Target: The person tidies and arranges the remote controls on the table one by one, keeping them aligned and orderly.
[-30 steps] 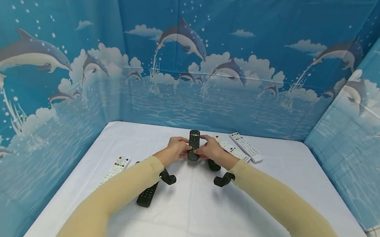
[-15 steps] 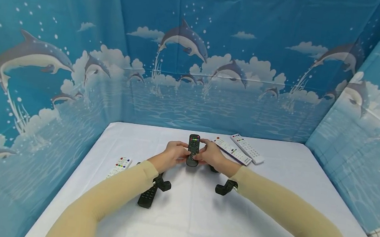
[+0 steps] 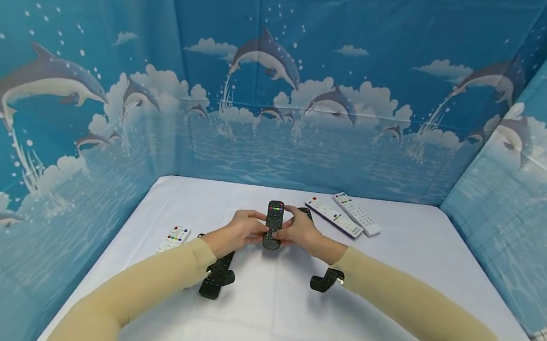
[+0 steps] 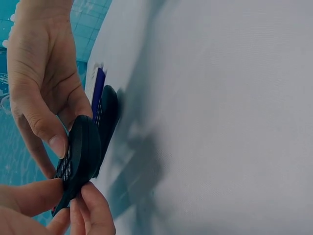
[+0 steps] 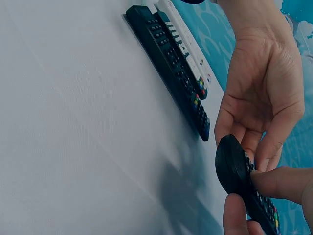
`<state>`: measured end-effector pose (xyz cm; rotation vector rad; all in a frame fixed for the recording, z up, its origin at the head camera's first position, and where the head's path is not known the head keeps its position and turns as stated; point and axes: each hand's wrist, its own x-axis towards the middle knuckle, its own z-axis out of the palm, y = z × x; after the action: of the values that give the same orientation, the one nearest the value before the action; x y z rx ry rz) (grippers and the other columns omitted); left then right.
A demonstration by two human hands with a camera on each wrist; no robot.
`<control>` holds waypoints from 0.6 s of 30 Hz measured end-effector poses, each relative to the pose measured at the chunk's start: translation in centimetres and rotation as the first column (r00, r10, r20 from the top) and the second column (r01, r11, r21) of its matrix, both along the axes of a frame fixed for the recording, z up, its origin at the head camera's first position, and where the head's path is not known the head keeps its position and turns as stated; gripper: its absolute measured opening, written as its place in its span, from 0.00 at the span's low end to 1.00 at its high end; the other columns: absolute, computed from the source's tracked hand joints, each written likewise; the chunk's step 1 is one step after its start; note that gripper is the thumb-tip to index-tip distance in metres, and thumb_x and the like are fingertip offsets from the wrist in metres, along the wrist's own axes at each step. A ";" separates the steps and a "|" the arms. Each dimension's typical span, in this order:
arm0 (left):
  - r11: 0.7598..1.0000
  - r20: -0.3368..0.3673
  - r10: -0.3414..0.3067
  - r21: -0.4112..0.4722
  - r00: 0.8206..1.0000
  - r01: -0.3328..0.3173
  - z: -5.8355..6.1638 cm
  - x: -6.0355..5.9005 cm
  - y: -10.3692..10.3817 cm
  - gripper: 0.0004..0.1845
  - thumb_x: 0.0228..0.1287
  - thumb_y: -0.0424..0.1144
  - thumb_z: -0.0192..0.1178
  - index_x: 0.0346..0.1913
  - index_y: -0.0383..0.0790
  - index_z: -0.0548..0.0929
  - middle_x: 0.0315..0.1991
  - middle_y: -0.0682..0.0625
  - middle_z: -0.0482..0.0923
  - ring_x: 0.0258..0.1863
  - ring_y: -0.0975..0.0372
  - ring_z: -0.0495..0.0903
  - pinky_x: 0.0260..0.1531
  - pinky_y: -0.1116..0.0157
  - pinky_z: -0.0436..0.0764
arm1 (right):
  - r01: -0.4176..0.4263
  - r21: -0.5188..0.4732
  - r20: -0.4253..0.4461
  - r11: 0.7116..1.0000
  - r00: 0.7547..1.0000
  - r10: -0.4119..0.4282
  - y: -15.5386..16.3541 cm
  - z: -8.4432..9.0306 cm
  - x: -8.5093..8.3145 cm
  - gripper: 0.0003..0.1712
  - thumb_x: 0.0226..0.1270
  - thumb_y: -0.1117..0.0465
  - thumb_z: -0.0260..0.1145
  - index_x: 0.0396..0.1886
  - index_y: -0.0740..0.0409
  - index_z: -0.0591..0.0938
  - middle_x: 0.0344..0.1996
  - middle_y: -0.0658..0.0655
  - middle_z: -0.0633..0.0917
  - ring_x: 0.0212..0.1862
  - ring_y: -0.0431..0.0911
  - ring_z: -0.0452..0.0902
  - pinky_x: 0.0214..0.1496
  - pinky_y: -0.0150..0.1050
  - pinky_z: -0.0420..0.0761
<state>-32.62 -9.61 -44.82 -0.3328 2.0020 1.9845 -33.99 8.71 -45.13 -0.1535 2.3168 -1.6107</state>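
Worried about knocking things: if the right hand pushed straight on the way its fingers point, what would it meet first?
Probably the left hand: the right hand points across the black remote both hands hold, though depth is unclear.

Your black remote control [image 3: 273, 224] sits mid-surface between both hands; two white remotes [image 3: 343, 217] lie behind right, another white remote [image 3: 173, 238] left.

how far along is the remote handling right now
Done: two white remotes lie side by side at the table's far right. In hand: both the left hand and right hand hold a black remote above the cloth. Left: a white remote and another black remote lie untouched near the left arm.
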 end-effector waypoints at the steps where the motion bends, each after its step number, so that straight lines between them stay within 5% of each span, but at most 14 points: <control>1: 1.000 -0.001 -0.004 -0.002 1.000 0.004 0.0 0.2 -0.1 0.20 0.61 0.23 0.66 0.57 0.35 0.82 0.46 0.38 0.81 0.39 0.54 0.84 0.38 0.60 0.86 | 0.004 0.004 -0.001 1.000 1.000 -0.004 0.0 -0.1 0.1 0.58 0.52 0.73 0.78 0.79 0.53 0.58 0.40 0.64 0.81 0.37 0.53 0.84 0.40 0.47 0.88; 18: 0.995 -0.007 -0.080 -0.064 0.997 0.079 -0.2 2.9 -1.9 0.20 0.59 0.23 0.67 0.55 0.35 0.83 0.44 0.38 0.82 0.37 0.54 0.85 0.41 0.58 0.87 | -0.021 -0.008 0.006 1.000 1.000 0.021 -1.0 -0.9 3.0 0.59 0.51 0.71 0.79 0.79 0.56 0.56 0.36 0.61 0.83 0.32 0.51 0.84 0.36 0.44 0.87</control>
<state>-29.70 -11.50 -45.01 -0.2541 2.0541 1.8812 -30.99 7.72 -46.08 -0.1737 2.2967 -1.6083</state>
